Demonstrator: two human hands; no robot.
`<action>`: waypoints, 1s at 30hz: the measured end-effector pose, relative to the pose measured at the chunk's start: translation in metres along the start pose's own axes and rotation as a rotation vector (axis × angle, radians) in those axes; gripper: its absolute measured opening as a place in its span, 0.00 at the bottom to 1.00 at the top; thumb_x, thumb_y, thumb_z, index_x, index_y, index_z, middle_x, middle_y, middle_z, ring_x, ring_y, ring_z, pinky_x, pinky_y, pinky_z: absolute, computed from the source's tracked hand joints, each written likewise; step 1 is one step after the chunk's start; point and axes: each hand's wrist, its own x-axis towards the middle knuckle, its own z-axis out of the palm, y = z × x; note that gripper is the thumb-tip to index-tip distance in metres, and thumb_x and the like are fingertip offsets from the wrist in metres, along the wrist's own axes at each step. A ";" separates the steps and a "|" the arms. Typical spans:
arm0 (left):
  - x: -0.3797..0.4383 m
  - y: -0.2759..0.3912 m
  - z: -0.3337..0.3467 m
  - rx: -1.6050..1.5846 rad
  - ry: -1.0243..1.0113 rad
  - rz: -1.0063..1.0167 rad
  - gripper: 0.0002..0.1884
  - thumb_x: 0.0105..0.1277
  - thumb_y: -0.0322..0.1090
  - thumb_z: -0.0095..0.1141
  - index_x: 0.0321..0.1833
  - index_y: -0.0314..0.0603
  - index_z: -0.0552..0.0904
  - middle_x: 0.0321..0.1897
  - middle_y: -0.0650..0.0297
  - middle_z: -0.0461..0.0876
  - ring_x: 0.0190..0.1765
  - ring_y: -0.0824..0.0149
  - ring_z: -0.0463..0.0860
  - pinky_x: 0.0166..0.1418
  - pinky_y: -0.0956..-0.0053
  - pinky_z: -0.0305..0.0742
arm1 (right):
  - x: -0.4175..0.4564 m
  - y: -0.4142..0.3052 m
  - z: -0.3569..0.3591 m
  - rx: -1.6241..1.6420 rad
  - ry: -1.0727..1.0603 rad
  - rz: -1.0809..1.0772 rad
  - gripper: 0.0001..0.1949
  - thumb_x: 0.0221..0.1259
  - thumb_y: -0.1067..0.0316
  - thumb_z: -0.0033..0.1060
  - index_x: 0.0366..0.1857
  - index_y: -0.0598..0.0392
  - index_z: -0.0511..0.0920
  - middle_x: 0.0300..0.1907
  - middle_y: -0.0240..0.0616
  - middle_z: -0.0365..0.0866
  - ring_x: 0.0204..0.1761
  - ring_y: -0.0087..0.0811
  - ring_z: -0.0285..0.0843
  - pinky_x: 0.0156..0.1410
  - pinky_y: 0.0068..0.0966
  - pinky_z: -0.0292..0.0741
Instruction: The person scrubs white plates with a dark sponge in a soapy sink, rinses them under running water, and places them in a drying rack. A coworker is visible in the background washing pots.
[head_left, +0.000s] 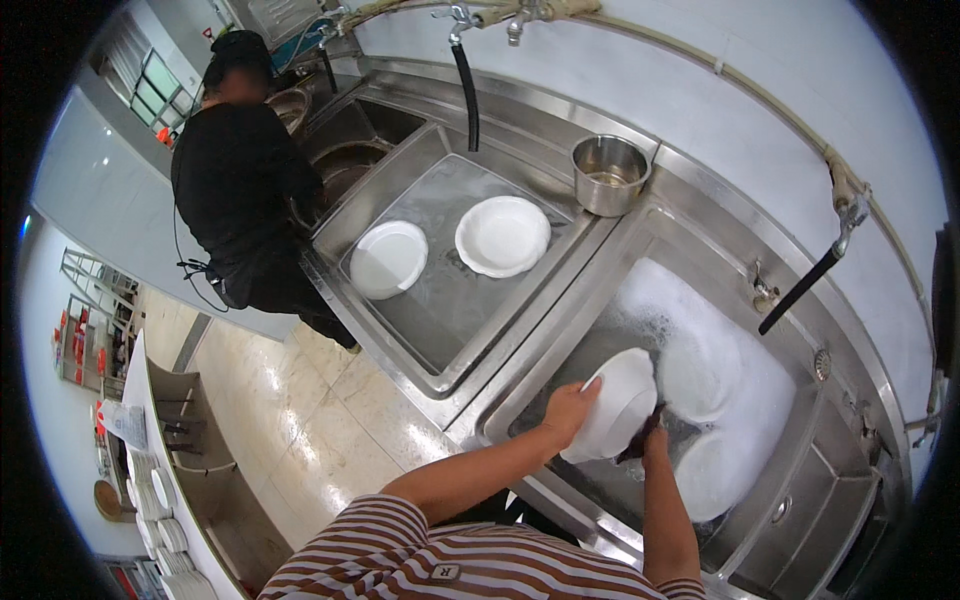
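Observation:
My left hand (574, 409) grips the rim of a white scalloped dish (619, 409), which is tilted over a stainless steel sink of soapy water. Against the dish's right side, my right hand (655, 435) holds a dark cloth or scrubber (641, 439), partly hidden by the dish. Two more white dishes lie in the sink to the right of my hands, one (697, 379) partly under foam (757, 379) and the other (705, 476) nearer to me. In the neighbouring sink on the left stand a white scalloped dish (502, 236) and a second white dish (388, 259).
A steel pot (611, 180) stands on the ledge between the sinks. Taps with black hoses (466, 97) (799, 292) hang from the wall. A person in black (240, 180) works at a further sink at the upper left. Stacked white plates (172, 536) stand on a counter at the lower left.

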 end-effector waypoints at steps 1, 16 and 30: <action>-0.009 0.024 -0.012 -0.013 0.054 0.012 0.25 0.62 0.54 0.49 0.44 0.35 0.80 0.31 0.55 0.81 0.34 0.63 0.79 0.41 0.69 0.72 | -0.013 -0.001 0.011 -0.090 -0.071 -0.023 0.21 0.66 0.58 0.35 0.50 0.65 0.73 0.47 0.43 0.76 0.47 0.39 0.73 0.50 0.32 0.70; 0.016 0.212 -0.204 -0.566 0.015 0.456 0.24 0.50 0.26 0.64 0.52 0.36 0.72 0.43 0.55 0.78 0.43 0.58 0.79 0.51 0.60 0.75 | 0.023 0.102 -0.007 -1.819 -0.475 -0.753 0.10 0.57 0.68 0.46 0.30 0.57 0.80 0.33 0.45 0.80 0.37 0.44 0.78 0.44 0.40 0.74; 0.194 0.176 -0.230 1.232 0.143 0.959 0.12 0.51 0.41 0.61 0.29 0.40 0.76 0.28 0.53 0.79 0.34 0.51 0.78 0.38 0.61 0.71 | 0.018 0.096 0.036 -1.662 -0.299 -0.218 0.14 0.53 0.60 0.47 0.34 0.55 0.82 0.35 0.49 0.81 0.42 0.44 0.79 0.48 0.37 0.74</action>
